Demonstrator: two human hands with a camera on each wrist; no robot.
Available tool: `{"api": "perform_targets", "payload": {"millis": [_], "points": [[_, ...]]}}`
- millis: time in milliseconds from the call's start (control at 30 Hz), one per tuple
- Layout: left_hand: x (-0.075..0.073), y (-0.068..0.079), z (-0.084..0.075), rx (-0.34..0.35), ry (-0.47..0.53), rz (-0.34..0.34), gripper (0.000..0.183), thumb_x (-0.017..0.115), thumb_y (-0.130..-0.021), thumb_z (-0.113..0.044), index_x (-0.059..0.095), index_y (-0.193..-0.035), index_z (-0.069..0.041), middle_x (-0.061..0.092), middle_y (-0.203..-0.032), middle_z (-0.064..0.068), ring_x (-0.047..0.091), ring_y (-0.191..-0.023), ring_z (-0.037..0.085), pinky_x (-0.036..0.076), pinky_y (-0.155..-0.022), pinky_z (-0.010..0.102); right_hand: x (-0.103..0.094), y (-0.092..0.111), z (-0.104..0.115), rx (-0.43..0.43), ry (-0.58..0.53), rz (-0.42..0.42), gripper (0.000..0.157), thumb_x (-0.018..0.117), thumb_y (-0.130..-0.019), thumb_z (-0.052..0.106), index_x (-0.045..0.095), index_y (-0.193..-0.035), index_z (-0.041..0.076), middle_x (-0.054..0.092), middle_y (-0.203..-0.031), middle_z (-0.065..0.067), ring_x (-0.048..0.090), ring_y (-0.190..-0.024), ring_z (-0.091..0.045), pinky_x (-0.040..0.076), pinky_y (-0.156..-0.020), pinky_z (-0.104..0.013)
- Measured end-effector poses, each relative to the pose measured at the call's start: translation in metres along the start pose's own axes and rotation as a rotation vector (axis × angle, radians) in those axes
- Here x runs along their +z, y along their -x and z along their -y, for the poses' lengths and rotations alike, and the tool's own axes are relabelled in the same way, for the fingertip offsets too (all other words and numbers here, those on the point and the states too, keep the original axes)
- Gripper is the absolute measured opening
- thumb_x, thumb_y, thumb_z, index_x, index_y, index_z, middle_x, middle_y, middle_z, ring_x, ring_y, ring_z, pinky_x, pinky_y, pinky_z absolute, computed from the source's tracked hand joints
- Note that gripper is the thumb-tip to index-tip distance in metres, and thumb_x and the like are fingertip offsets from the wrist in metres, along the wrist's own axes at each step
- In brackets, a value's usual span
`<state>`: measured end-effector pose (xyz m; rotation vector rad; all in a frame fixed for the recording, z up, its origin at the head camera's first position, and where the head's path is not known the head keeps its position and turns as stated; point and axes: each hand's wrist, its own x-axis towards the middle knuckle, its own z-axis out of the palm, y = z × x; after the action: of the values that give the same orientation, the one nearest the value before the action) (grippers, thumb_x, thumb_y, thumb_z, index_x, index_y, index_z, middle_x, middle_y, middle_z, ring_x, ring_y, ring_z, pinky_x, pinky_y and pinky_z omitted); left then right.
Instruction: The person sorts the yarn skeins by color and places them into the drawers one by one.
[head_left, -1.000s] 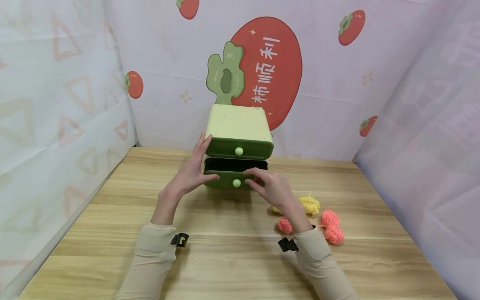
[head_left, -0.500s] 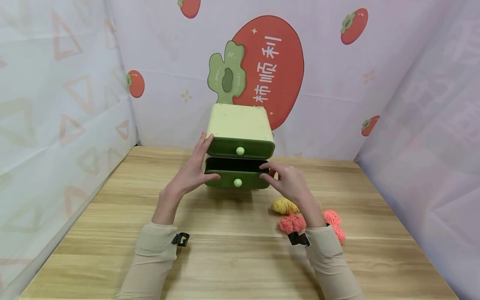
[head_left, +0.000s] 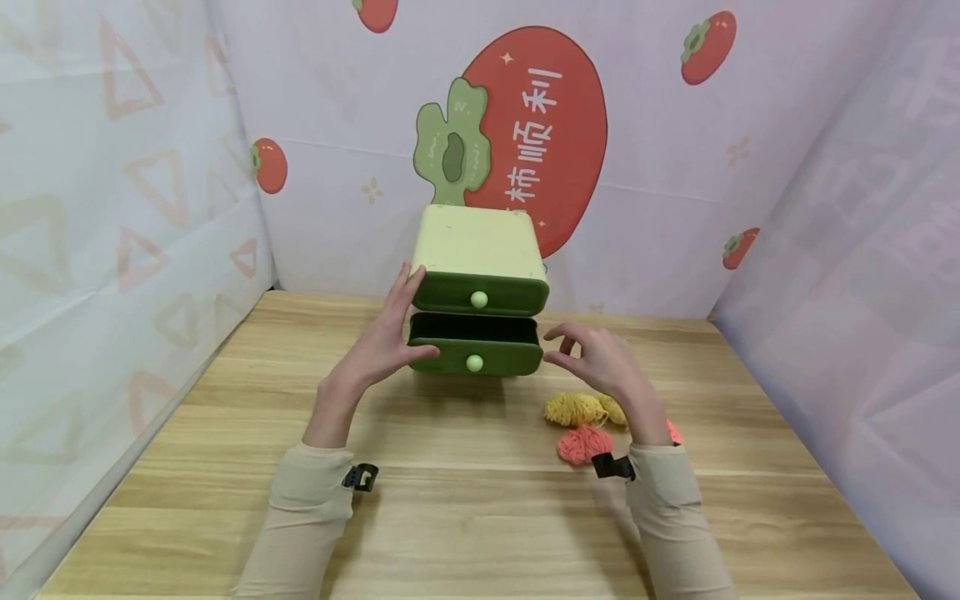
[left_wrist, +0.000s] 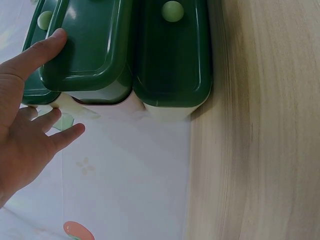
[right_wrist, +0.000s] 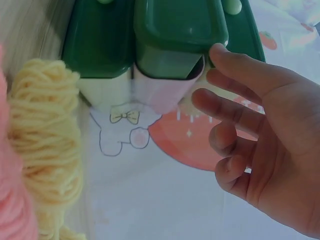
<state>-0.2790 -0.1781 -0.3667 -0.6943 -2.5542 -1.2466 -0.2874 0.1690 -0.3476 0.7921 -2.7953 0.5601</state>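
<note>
A cream cabinet (head_left: pixel 480 242) with dark green drawers and pale round knobs stands at the back of the table. Its middle drawer (head_left: pixel 502 358) is pulled partly out; the top drawer (head_left: pixel 442 293) and the bottom drawer (left_wrist: pixel 172 60) are closed. At the cabinet's left side, my left hand (head_left: pixel 371 346) has its fingers extended, with the thumb at the middle drawer's left front corner. My right hand (head_left: pixel 603 362), fingers loosely bent and holding nothing, is just beyond that drawer's right end. Whether its thumb touches the corner, I cannot tell.
On the wooden table (head_left: pixel 465 517), a yellow yarn bundle (head_left: pixel 573 409) and a pink yarn bundle (head_left: pixel 584 445) lie below my right hand. More yellow yarn (head_left: pixel 615 410) lies beside them, and pink yarn (head_left: pixel 674 432) is mostly hidden behind my wrist. Printed cloth walls surround the table.
My right hand has moved rightward along the middle drawer's front, from near its knob to past its right end. The left hand has stayed in place, and the drawer looks equally far out.
</note>
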Motion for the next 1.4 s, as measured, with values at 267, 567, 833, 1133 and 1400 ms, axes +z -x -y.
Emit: {"api": "perform_targets", "payload": {"millis": [267,567,833,1133,1400], "points": [[0.001,-0.001,0.001,0.005,-0.003,0.002,0.121,0.085,-0.079,-0.016,-0.001,-0.159,-0.040,-0.017,-0.166,-0.011,0.001,-0.156,0.025,0.029,-0.117,0.057,0.002,0.002,-0.012,-0.020,-0.008,0.076,0.034,0.073,-0.090,0.036,0.067,-0.122,0.023,0.070,-0.088,0.007,0.056,-0.067,-0.008,0.044,-0.062,-0.029],[0.000,0.000,0.001,-0.002,-0.012,-0.003,0.120,0.085,-0.079,-0.016,-0.001,-0.159,-0.041,-0.017,-0.166,-0.011,0.003,-0.156,0.025,0.031,-0.116,0.056,0.005,0.004,-0.022,0.024,-0.033,0.261,0.045,0.075,-0.088,0.035,0.064,-0.128,0.018,0.070,-0.107,-0.006,0.065,-0.098,-0.025,0.052,-0.082,-0.042],[-0.001,0.000,0.000,-0.004,-0.014,0.000,0.119,0.085,-0.080,-0.017,-0.001,-0.159,-0.041,-0.016,-0.166,-0.011,0.003,-0.156,0.025,0.030,-0.117,0.057,0.016,0.006,-0.042,0.108,-0.191,0.496,0.060,0.076,-0.087,0.025,0.054,-0.139,0.006,0.058,-0.129,-0.022,0.057,-0.116,-0.038,0.050,-0.094,-0.051],[-0.001,0.001,-0.001,-0.010,-0.012,0.001,0.119,0.084,-0.080,-0.016,-0.001,-0.159,-0.042,-0.017,-0.166,-0.012,0.004,-0.156,0.026,0.032,-0.115,0.057,0.019,0.008,-0.046,0.216,-0.233,0.593,0.054,0.077,-0.084,0.018,0.059,-0.136,0.013,0.059,-0.128,-0.016,0.058,-0.097,-0.024,0.049,-0.075,-0.032],[-0.002,0.001,-0.001,-0.013,-0.019,0.003,0.119,0.084,-0.080,-0.016,-0.002,-0.159,-0.042,-0.016,-0.166,-0.012,0.006,-0.155,0.028,0.034,-0.113,0.058,0.028,0.008,-0.054,0.316,-0.290,0.618,0.044,0.075,-0.084,0.012,0.066,-0.127,0.019,0.058,-0.125,-0.011,0.055,-0.079,-0.018,0.048,-0.067,-0.032]]}}
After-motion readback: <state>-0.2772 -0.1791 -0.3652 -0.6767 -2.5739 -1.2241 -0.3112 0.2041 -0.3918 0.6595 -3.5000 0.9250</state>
